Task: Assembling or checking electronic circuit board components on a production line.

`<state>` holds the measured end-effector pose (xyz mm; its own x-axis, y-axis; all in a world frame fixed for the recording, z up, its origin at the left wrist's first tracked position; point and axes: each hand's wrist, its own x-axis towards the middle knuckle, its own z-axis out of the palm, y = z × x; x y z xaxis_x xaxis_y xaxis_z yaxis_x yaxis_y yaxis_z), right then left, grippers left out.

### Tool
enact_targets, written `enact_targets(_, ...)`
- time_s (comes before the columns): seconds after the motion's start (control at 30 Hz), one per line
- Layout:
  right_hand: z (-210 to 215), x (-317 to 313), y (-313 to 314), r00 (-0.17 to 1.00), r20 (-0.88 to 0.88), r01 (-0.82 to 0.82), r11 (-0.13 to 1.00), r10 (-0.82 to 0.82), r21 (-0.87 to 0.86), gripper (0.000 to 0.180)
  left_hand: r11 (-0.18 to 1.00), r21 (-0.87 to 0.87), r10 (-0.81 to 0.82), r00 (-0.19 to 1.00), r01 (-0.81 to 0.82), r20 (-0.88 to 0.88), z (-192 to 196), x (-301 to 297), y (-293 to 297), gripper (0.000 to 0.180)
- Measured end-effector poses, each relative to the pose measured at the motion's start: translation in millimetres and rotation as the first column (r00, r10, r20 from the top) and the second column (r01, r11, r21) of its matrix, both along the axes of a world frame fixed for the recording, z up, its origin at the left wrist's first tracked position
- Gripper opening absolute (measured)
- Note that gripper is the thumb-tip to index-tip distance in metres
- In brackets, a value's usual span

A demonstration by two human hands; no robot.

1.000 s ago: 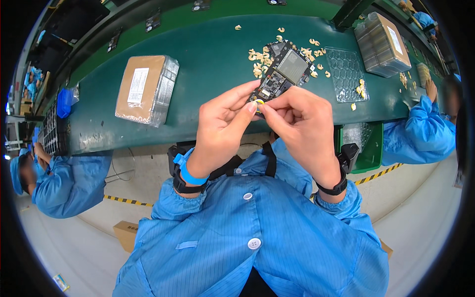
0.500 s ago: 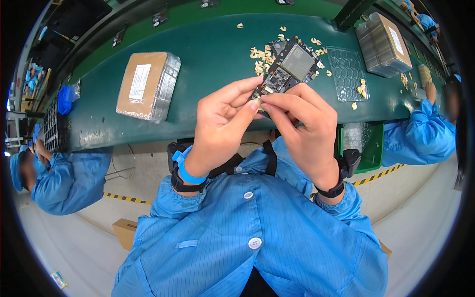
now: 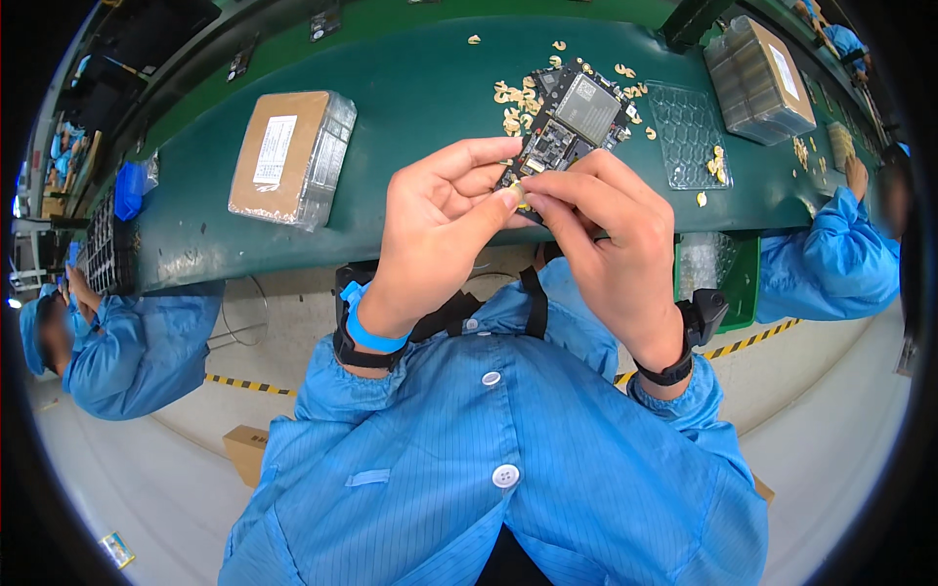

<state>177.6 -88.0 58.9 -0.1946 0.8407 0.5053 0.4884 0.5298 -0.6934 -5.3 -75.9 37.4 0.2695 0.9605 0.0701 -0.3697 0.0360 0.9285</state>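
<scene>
A black circuit board [image 3: 550, 146] with a large silver metal cover slants away from me over the green bench. My left hand [image 3: 430, 230] grips its near end, thumb and fingers closed on the edge. At that same corner, the fingertips of my right hand [image 3: 620, 230] pinch together on a small pale yellow piece [image 3: 519, 188], right beside my left thumb. Fingers hide most of this piece. Several similar pale curved pieces [image 3: 512, 98] lie scattered left of the board, and others are to its right. Part of another board shows behind the first.
A clear plastic tray [image 3: 681, 127] lies right of the board, with pale pieces at its near corner. Film-wrapped cardboard-topped packs stand left [image 3: 269, 186] and far right [image 3: 752, 83]. Below the bench edge is a green bin [image 3: 745, 283]. Co-workers sit at both sides.
My right hand has shifted slightly right, its fingertips still pinched at the board's near corner. The left hand keeps its grip on the board. The whole view has shifted a little.
</scene>
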Motion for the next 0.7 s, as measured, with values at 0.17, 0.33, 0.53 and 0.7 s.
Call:
enact_targets(0.17, 1.2, 3.1, -0.4, 0.999, -0.025, -0.022, 0.997, 0.02, -0.075, 0.016, 1.0, -0.015, -0.01, 0.999, 0.01, 0.03, 0.2, -0.4, -1.2, 0.039)
enact_targets(0.33, -1.3, 3.6, 4.8, 0.997, -0.007, -0.081, 0.997, 0.082, 0.014, 0.017, 0.999, -0.033, 0.017, 0.999, -0.015, 0.048, -1.8, -1.4, 0.1, 0.04)
enact_targets(0.53, -17.5, 10.3, 4.6, 0.882, -0.368, 0.157, 0.919, -0.296, -0.363, 0.025, 0.998, -0.033, 0.059, 0.998, -0.058, 0.017, -3.1, -4.9, 10.8, 0.04)
enact_targets(0.7, -43.6, 4.4, 49.0, 0.856, -0.493, -0.144, 0.842, -0.158, -0.52, 0.016, 0.99, -0.081, 0.117, 0.993, -0.114, 0.023, -32.4, -6.2, 29.9, 0.042)
